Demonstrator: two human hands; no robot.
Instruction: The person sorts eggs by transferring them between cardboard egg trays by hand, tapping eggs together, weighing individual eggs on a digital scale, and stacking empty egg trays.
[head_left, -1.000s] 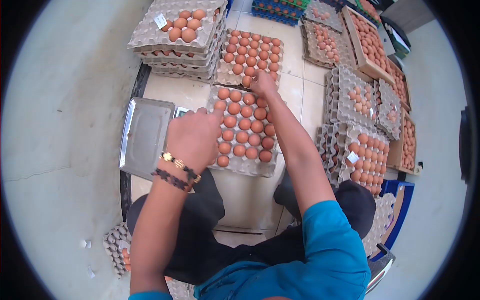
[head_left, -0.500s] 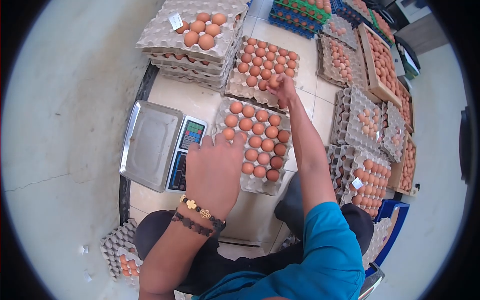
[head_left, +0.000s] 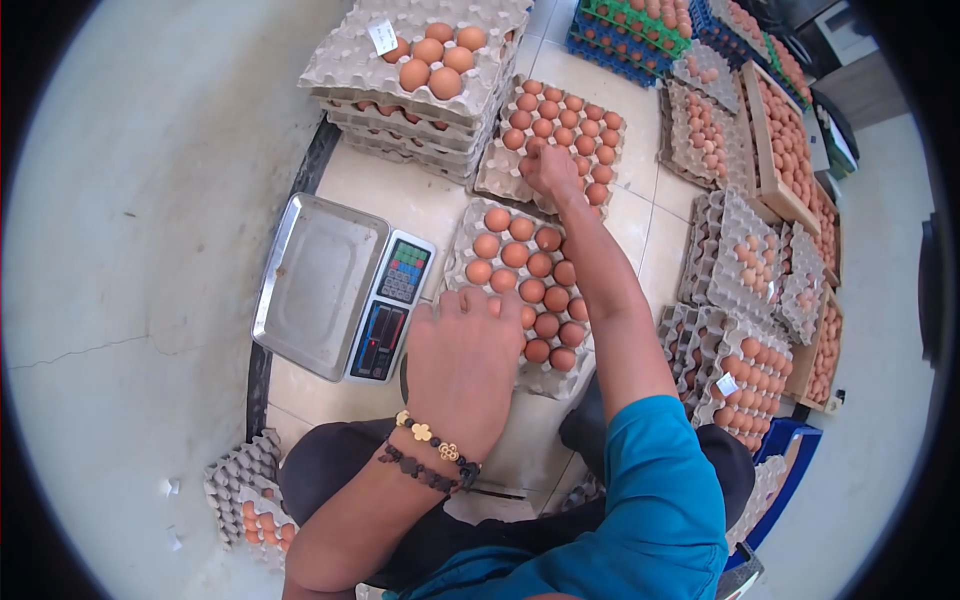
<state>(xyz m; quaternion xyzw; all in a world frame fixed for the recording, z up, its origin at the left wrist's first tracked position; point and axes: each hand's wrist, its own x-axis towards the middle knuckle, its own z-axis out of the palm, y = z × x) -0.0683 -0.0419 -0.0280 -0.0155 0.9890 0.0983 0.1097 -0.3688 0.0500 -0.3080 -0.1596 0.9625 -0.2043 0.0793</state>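
My left hand [head_left: 465,360], wearing two beaded bracelets, is over the near-left part of a grey egg tray [head_left: 456,250] filled with brown eggs [head_left: 514,254]. Its fingers curl down toward the eggs, and its fingertips and palm are hidden. Farther off, my right hand [head_left: 552,172] reaches the lower left side of a second egg tray [head_left: 495,172]. Closed fingers there grip an egg, mostly covered by the hand. More brown eggs [head_left: 566,118] sit in rows around it. Left of the near tray stands a digital scale [head_left: 325,280] with a bare metal pan.
A stack of egg trays [head_left: 340,70] with several eggs on top stands at the back left. To the right are stacked trays [head_left: 725,215], wooden crates [head_left: 755,150] of eggs and a blue bin [head_left: 790,480]. Green and blue trays [head_left: 620,50] stand at the back.
The view has shifted, moving the scene to the right. My right hand has moved left across the far tray, uncovering eggs on its right side. My left hand stays by the near tray, slightly lower.
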